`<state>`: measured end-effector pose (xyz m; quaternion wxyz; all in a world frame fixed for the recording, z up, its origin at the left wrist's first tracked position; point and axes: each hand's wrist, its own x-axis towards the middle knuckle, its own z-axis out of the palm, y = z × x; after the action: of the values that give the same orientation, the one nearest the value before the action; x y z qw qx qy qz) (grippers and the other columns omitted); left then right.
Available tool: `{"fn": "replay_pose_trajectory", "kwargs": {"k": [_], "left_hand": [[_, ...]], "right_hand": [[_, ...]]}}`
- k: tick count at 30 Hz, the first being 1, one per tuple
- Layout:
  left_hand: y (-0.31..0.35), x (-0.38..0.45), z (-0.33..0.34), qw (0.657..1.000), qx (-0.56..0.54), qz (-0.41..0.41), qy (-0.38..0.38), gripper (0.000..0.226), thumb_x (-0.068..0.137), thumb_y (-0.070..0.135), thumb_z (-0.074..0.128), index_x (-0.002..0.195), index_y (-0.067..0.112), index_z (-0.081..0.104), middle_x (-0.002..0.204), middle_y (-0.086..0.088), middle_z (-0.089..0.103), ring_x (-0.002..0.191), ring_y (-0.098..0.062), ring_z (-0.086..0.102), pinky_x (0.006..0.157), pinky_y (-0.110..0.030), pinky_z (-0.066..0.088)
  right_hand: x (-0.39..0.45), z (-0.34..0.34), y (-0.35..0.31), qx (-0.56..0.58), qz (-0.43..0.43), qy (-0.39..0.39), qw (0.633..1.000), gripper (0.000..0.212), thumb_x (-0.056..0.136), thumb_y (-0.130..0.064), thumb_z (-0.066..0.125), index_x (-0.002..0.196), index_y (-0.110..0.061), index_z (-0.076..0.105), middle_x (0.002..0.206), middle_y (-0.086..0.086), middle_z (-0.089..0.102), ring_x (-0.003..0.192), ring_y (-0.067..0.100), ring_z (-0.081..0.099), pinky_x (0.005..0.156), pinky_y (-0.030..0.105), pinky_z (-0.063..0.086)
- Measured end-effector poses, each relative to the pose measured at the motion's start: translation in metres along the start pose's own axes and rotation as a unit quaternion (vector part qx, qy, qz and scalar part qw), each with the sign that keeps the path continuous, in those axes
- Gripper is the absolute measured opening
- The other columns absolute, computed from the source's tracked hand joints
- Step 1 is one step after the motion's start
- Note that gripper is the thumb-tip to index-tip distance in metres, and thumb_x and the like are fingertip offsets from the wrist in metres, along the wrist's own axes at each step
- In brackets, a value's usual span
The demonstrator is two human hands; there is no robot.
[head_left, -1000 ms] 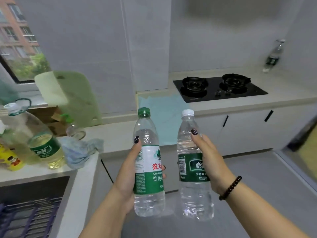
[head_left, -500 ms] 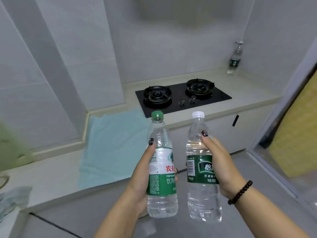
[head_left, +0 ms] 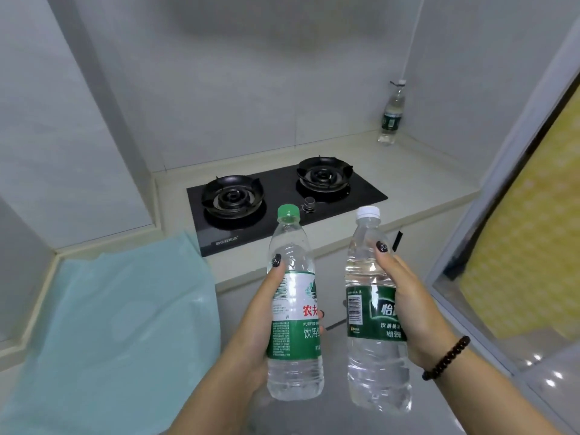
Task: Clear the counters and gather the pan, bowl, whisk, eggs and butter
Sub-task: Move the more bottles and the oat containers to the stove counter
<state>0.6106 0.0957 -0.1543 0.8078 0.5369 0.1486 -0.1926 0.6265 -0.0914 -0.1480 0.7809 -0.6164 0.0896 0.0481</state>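
My left hand [head_left: 255, 321] grips a clear water bottle with a green cap [head_left: 295, 309] and a green and white label, held upright. Beside it, my right hand [head_left: 408, 302] grips a second clear water bottle with a white cap [head_left: 373, 315] and a dark green label, also upright. Both bottles hang over the floor in front of the counter [head_left: 433, 171]. No pan, bowl, whisk, eggs or butter is in sight.
A black two-burner gas hob [head_left: 282, 199] is set into the counter ahead. A third bottle [head_left: 390, 116] stands in the far right corner. A pale green cloth [head_left: 119, 315] covers the counter at left. A glass door frame [head_left: 502, 189] runs along the right.
My view has swung right, away from the sink, oil jug and window, and closer to the hob. Both hands keep the same hold on their bottles.
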Motion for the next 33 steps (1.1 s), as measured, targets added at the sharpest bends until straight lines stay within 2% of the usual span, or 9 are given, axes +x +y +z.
{"fn": "replay_pose_trajectory", "kwargs": {"k": [2, 5, 10, 15, 18, 23, 29, 33], "left_hand": [[0.013, 0.028, 0.005, 1.000, 0.001, -0.005, -0.005, 0.058, 0.071, 0.063, 0.059, 0.083, 0.009, 0.075, 0.083, -0.023, 0.069, 0.068, -0.032, 0.066, 0.066, -0.035, 0.054], [0.036, 0.074, 0.018, 1.000, 0.012, -0.013, -0.019, 0.059, 0.072, 0.064, 0.057, 0.081, 0.009, 0.075, 0.083, -0.023, 0.071, 0.067, -0.031, 0.067, 0.070, -0.037, 0.054], [0.067, 0.138, 0.043, 0.998, 0.040, -0.017, -0.047, 0.060, 0.082, 0.064, 0.052, 0.093, 0.008, 0.071, 0.085, -0.022, 0.071, 0.069, -0.030, 0.068, 0.082, -0.043, 0.054], [0.077, 0.191, 0.074, 0.996, 0.065, -0.037, -0.057, 0.064, 0.078, 0.067, 0.050, 0.101, 0.009, 0.069, 0.086, -0.021, 0.072, 0.076, -0.033, 0.069, 0.067, -0.035, 0.057], [0.075, 0.229, 0.105, 0.994, 0.072, -0.050, -0.058, 0.067, 0.071, 0.066, 0.053, 0.104, 0.009, 0.068, 0.087, -0.022, 0.072, 0.076, -0.034, 0.069, 0.065, -0.034, 0.056], [0.075, 0.283, 0.163, 0.994, 0.075, -0.052, -0.054, 0.061, 0.080, 0.063, 0.052, 0.101, 0.009, 0.069, 0.086, -0.023, 0.072, 0.073, -0.034, 0.069, 0.064, -0.034, 0.056], [0.079, 0.350, 0.259, 0.997, 0.044, -0.036, -0.043, 0.067, 0.068, 0.063, 0.057, 0.104, 0.009, 0.070, 0.087, -0.024, 0.072, 0.071, -0.034, 0.069, 0.062, -0.034, 0.056], [0.080, 0.388, 0.311, 0.998, -0.002, -0.038, -0.047, 0.065, 0.073, 0.061, 0.056, 0.102, 0.005, 0.069, 0.079, -0.022, 0.069, 0.063, -0.031, 0.066, 0.051, -0.032, 0.057]], "right_hand": [[0.025, -0.001, -0.004, 0.002, 0.001, 0.005, 1.000, 0.040, 0.087, -0.043, 0.053, 0.112, -0.013, 0.058, 0.085, 0.013, 0.070, 0.074, 0.030, 0.067, 0.070, 0.041, 0.055], [0.071, -0.008, -0.016, 0.011, -0.003, 0.023, 1.000, 0.034, 0.092, -0.038, 0.050, 0.113, -0.012, 0.058, 0.082, 0.009, 0.070, 0.070, 0.026, 0.067, 0.063, 0.035, 0.054], [0.128, -0.024, -0.040, 0.024, -0.006, 0.061, 0.998, 0.048, 0.079, -0.046, 0.056, 0.112, -0.011, 0.057, 0.085, 0.013, 0.068, 0.072, 0.031, 0.066, 0.065, 0.038, 0.055], [0.169, -0.055, -0.054, 0.039, -0.001, 0.083, 0.996, 0.053, 0.077, -0.048, 0.056, 0.115, -0.010, 0.055, 0.091, 0.019, 0.066, 0.079, 0.035, 0.064, 0.070, 0.042, 0.055], [0.198, -0.087, -0.059, 0.025, 0.005, 0.100, 0.995, 0.046, 0.082, -0.046, 0.054, 0.114, -0.013, 0.056, 0.090, 0.018, 0.067, 0.078, 0.035, 0.065, 0.069, 0.042, 0.054], [0.244, -0.143, -0.074, 0.025, 0.006, 0.126, 0.992, 0.030, 0.092, -0.039, 0.051, 0.109, -0.015, 0.058, 0.082, 0.011, 0.070, 0.067, 0.027, 0.067, 0.060, 0.034, 0.055], [0.315, -0.225, -0.118, 0.013, 0.000, 0.115, 0.993, 0.031, 0.091, -0.043, 0.052, 0.104, -0.015, 0.056, 0.078, 0.010, 0.070, 0.064, 0.023, 0.067, 0.059, 0.033, 0.057], [0.363, -0.271, -0.148, -0.013, -0.011, 0.101, 0.995, 0.036, 0.089, -0.046, 0.055, 0.109, -0.017, 0.056, 0.087, 0.011, 0.072, 0.068, 0.026, 0.069, 0.058, 0.034, 0.056]]}}
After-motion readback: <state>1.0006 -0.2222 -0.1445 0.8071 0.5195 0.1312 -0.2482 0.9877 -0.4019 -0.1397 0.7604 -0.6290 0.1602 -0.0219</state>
